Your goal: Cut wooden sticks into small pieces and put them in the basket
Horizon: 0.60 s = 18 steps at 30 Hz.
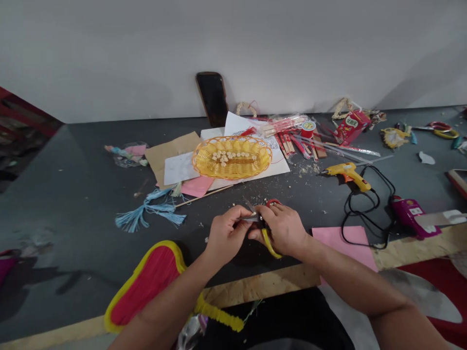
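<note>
My right hand (pixel 282 226) grips a pair of scissors (pixel 270 244) with red and yellow handles, near the table's front edge. Their blades are parted and point toward my left hand (pixel 228 232). The fingers of that hand are pinched together at the blades, on a tiny pale piece that I cannot make out well. Small pale crumbs lie scattered on the dark table around both hands. Beyond them stands a yellow woven basket (pixel 233 167) with several small pale flower-like pieces in it. A red fan-shaped item with a yellow border (pixel 146 282) lies beside my left forearm.
A yellow glue gun (pixel 348 175) with a black cord lies at right, near a purple box (pixel 414 218). Blue tassels (pixel 149 211) lie at left. A phone (pixel 212 98) leans on the wall. Pink paper (pixel 343 236) lies by my right forearm. Another pair of scissors (pixel 440 128) is far right.
</note>
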Each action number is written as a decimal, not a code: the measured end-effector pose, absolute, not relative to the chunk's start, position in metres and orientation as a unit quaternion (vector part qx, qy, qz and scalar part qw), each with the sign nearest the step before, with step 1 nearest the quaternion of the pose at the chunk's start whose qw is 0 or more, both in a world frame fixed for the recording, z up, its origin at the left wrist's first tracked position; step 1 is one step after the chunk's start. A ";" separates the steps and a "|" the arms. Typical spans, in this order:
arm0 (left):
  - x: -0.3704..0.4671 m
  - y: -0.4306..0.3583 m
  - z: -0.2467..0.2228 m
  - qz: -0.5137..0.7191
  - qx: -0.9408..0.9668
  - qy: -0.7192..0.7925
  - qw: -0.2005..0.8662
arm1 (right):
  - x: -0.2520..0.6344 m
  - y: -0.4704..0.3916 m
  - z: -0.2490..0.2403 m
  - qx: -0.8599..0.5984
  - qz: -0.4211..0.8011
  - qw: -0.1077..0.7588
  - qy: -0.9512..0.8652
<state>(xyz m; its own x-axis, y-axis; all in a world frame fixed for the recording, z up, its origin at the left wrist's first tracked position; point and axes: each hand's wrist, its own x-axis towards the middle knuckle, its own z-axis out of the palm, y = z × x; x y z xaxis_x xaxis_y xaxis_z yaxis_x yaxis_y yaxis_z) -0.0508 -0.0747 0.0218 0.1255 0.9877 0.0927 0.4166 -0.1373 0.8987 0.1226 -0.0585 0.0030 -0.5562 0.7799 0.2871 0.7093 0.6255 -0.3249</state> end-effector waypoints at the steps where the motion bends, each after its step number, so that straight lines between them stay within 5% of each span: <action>1: -0.051 -0.075 0.022 0.382 0.648 0.538 0.381 | 0.122 -0.059 0.002 -0.425 0.086 0.204 -0.878; 18: -0.048 -0.078 0.024 0.383 0.663 0.557 0.322 | 0.122 -0.060 0.004 -0.445 0.077 0.148 -0.880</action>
<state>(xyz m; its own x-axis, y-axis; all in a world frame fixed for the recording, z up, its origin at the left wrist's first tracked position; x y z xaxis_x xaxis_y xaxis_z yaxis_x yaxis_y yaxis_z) -0.0484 -0.0775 0.0244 0.0877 0.9850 0.1488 0.4919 -0.1727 0.8534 0.1225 -0.0602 0.0042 -0.5597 0.8064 0.1911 0.7608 0.5914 -0.2673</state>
